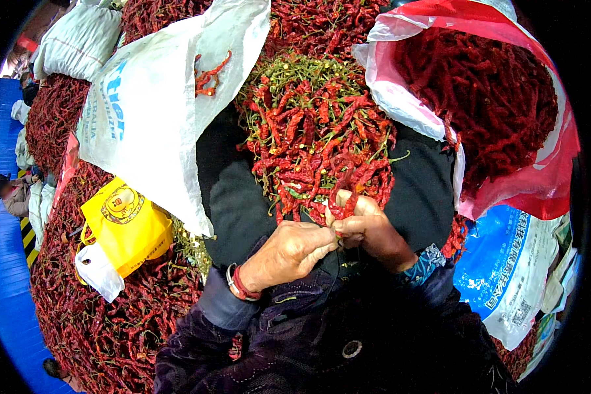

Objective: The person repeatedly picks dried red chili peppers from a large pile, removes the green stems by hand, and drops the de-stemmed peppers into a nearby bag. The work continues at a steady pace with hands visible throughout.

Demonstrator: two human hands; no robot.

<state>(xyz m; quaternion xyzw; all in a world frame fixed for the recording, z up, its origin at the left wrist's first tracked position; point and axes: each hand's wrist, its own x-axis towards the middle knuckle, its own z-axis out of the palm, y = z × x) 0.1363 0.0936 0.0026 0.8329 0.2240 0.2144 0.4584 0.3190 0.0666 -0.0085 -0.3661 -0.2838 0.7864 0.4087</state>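
Observation:
A heap of dried red chilies (295, 138) with green stems lies between my dark-clad knees. Just over its near edge, my right hand (374, 230) is closed on a curled red chili (343, 209). Close against it is my left hand (292, 251), with its thumb and fingers pinched together at the chili's lower end. What the left fingertips hold is too small to make out, perhaps a stem. A tuft of loose green stems (315, 71) tops the far part of the heap.
An open pink-and-white sack (545, 187) full of chilies stands right. Left are a white sack (148, 98) with a few chilies on it and a yellow bag (134, 230). A blue-and-white sack (489, 253) lies near right. Another person (18, 197) is far left.

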